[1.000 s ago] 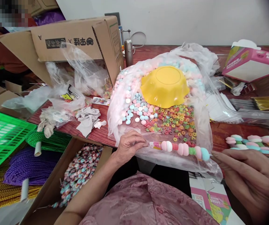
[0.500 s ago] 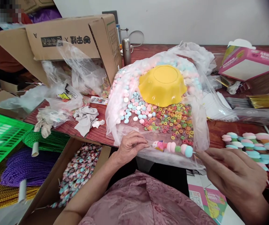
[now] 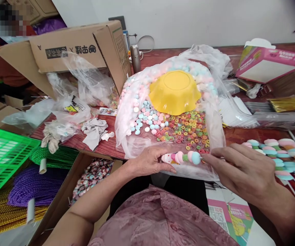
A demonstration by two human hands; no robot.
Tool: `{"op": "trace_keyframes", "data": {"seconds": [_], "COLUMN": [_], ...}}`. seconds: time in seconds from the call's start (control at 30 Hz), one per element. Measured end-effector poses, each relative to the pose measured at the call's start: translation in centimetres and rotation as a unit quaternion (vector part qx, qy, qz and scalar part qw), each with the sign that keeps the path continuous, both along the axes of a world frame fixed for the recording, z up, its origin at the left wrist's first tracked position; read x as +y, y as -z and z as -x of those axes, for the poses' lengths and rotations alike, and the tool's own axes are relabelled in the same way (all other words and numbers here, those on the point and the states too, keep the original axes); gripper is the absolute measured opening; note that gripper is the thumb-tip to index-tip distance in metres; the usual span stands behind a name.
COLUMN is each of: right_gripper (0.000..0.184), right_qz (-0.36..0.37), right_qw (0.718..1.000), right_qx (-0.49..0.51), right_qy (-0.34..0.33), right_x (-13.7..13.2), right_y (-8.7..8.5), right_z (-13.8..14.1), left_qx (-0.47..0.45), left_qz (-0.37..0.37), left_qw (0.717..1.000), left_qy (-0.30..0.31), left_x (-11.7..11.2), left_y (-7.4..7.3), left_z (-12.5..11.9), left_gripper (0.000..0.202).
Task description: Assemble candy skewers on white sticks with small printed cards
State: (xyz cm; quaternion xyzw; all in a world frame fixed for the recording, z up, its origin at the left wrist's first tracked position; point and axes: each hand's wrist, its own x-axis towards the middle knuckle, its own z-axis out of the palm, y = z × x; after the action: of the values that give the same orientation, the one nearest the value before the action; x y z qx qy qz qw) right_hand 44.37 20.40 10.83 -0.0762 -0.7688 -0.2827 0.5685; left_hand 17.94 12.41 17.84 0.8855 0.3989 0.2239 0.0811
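Hands apart, one candy skewer (image 3: 185, 158) between them — level, over the near edge of the clear plastic sheet (image 3: 215, 136). Left hand (image 3: 151, 161) curled round its printed 9 o'clock end, thumb below. Right hand (image 3: 242, 167) pinching the stick just past the blue piece, 3 o'clock end. From the skewer: ring candies (image 3: 186, 130) at 12, yellow bowl (image 3: 177, 90) base-up beyond them, pastel candies (image 3: 147, 118) at 11. Loaded skewers (image 3: 282, 155) piled at 3 on the bench (image 3: 236, 136). Pink carton (image 3: 272, 63) at 1–2, cardboard box (image 3: 78, 51) at 10, green basket (image 3: 3, 153) far out at 9.
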Motion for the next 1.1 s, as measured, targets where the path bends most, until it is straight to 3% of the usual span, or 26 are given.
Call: {"op": "trace_keyframes", "data": {"seconds": [0.13,0.27,0.37,0.57,0.73,0.9,0.97,1.1], "right_gripper": [0.017,0.018,0.017,0.011,0.018,0.019,0.018,0.017], "right_qz": [-0.025,-0.028,-0.027,-0.029,-0.047,-0.094,-0.087,-0.024], "right_qw": [0.996,0.995,0.994,0.996,0.997,0.995,0.996,0.996], "right_qx": [-0.045,-0.056,-0.056,-0.002,-0.019,-0.023,-0.031,-0.075], "right_qy": [0.074,0.084,0.09,0.082,0.063,0.022,0.018,0.04], "right_x": [-0.1,-1.0,-1.6,-1.9,-1.7,-1.5,-1.3,-1.1], "right_y": [-1.1,-1.6,-1.5,-1.6,-1.5,-1.8,-1.9,-2.0], "right_z": [-0.4,0.0,0.2,-1.0,-1.0,-0.7,-0.5,0.0], "left_qx": [0.02,0.074,0.105,0.072,0.018,0.0,0.006,0.049], "left_qz": [-0.067,-0.163,-0.211,-0.158,-0.111,-0.039,-0.048,-0.134], "left_qw": [0.996,0.979,0.965,0.976,0.992,0.999,0.999,0.987], "left_qy": [-0.054,-0.096,-0.111,-0.128,-0.049,-0.023,-0.025,-0.07], "left_x": [-0.1,0.0,0.2,-0.3,-0.6,-0.6,-0.5,-0.3], "left_y": [0.4,1.1,1.3,1.0,0.8,0.8,0.9,1.2], "left_z": [0.1,0.4,0.7,0.8,-0.1,-0.7,-0.7,-0.4], "left_gripper": [0.063,0.045,0.044,0.054,0.06,0.054,0.049,0.045]}}
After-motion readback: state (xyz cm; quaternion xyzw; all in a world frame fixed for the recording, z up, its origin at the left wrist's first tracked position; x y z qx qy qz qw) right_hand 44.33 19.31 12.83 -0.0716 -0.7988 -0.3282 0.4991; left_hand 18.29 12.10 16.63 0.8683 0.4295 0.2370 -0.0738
